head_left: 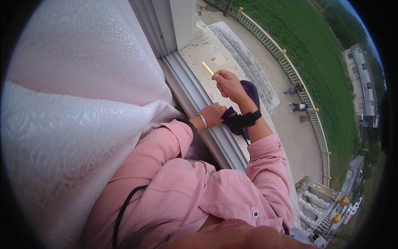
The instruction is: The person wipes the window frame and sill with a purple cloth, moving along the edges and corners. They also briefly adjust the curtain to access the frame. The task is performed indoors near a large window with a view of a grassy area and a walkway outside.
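Observation:
Between the thumb and fingers of my right hand [228, 84] is a narrow, flat gold-coloured strip [207, 68], its free end pointing up and left. Below it, my left hand [212, 114] grips the near edge of a dark purple cloth item [251, 91] with black parts, above the window track. My right forearm hides the middle of this cloth, so its exact kind cannot be told. A silver bangle [202, 120] circles my left wrist. On my right wrist sits a black strap [250, 118].
A pale embossed curtain [71, 124] fills the left side. The metal window track [199, 90] runs diagonally past my hands, with a stained ledge [214, 53] beyond. Far below are a paved yard [306, 143], two people [297, 98], a stool [304, 118] and a balustrade [287, 59].

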Available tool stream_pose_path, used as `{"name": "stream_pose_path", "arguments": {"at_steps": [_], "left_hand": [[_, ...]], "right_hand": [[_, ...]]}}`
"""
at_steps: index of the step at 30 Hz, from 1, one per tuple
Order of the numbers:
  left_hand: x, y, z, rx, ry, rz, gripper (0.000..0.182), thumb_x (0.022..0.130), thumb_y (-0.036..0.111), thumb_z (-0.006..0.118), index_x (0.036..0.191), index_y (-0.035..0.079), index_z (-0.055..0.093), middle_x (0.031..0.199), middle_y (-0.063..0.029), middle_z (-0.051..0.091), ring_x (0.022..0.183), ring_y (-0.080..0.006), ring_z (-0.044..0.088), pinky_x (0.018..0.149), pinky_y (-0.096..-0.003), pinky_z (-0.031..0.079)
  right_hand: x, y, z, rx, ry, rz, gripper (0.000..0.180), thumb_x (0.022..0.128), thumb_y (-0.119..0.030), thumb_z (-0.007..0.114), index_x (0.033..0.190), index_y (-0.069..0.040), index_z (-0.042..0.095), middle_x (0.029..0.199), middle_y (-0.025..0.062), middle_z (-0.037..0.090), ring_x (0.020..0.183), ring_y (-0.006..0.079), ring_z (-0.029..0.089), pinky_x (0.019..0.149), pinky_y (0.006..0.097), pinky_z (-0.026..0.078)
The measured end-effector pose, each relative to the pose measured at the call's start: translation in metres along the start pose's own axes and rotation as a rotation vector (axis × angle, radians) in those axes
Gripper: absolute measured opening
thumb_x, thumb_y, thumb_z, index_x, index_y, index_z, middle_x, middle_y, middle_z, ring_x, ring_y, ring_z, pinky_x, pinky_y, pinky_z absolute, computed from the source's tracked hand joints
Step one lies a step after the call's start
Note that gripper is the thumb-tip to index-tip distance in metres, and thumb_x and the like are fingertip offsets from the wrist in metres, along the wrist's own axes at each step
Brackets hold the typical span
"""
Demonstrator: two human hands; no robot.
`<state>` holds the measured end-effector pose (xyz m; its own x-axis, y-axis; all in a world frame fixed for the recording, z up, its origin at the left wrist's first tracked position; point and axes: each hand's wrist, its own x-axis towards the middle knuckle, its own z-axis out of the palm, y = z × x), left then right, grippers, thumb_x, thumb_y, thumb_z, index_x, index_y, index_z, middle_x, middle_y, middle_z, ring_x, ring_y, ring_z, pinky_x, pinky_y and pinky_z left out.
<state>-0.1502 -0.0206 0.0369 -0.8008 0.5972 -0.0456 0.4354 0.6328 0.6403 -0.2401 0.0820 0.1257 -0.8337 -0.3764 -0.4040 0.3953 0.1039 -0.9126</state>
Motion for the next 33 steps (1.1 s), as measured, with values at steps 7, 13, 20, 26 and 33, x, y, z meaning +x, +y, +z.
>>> {"name": "stream_pose_path", "arguments": {"at_steps": [7,13,20,26,33], "left_hand": [[-0.001,0.0,0.002,0.053,0.149,0.057,0.027,0.073,0.016,0.06,0.094,0.004,0.05,0.081,-0.0155,0.059,0.085,-0.0314,0.056,0.075,-0.039,0.048],[-0.002,0.0,0.004,-0.023,0.191,-0.015,0.036,0.072,0.016,0.062,0.104,0.007,0.049,0.082,-0.0151,0.058,0.083,-0.0328,0.056,0.073,-0.04,0.047],[0.0,-0.003,0.006,0.053,0.147,0.058,0.024,0.073,0.012,0.058,0.095,0.007,0.052,0.082,-0.0102,0.059,0.086,-0.0287,0.055,0.074,-0.0382,0.048],[-0.001,-0.001,0.005,0.05,0.127,0.053,0.023,0.072,0.013,0.059,0.094,0.006,0.053,0.083,-0.0093,0.061,0.086,-0.0275,0.055,0.074,-0.0368,0.048],[-0.005,0.002,-0.003,-0.104,0.089,0.008,0.028,0.074,0.017,0.059,0.099,0.005,0.057,0.092,-0.0156,0.063,0.085,-0.0347,0.06,0.074,-0.0429,0.049]], "right_hand": [[-0.13,0.061,-0.094,-0.789,0.549,-0.325,0.011,0.091,-0.016,0.051,0.091,-0.005,0.053,0.061,0.0126,0.055,0.051,0.0235,0.055,0.048,0.0364,0.043],[-0.158,0.105,-0.04,-1.154,0.391,-0.314,0.015,0.09,-0.018,0.05,0.083,-0.005,0.049,0.062,0.0165,0.058,0.059,0.035,0.06,0.051,0.0456,0.046],[-0.191,0.095,-0.036,-1.181,0.245,-0.329,0.01,0.089,-0.016,0.051,0.086,-0.007,0.051,0.063,0.017,0.058,0.059,0.0345,0.06,0.05,0.0436,0.045],[-0.15,0.035,-0.054,-0.184,0.376,0.017,0.018,0.092,-0.021,0.052,0.087,-0.004,0.057,0.053,-0.0018,0.05,0.039,0.0037,0.04,0.035,0.0193,0.029],[0.018,0.016,0.044,-0.148,-0.152,0.22,0.013,0.084,-0.011,0.053,0.082,0.001,0.056,0.056,0.0079,0.053,0.036,0.0133,0.042,0.032,0.0272,0.031]]}}
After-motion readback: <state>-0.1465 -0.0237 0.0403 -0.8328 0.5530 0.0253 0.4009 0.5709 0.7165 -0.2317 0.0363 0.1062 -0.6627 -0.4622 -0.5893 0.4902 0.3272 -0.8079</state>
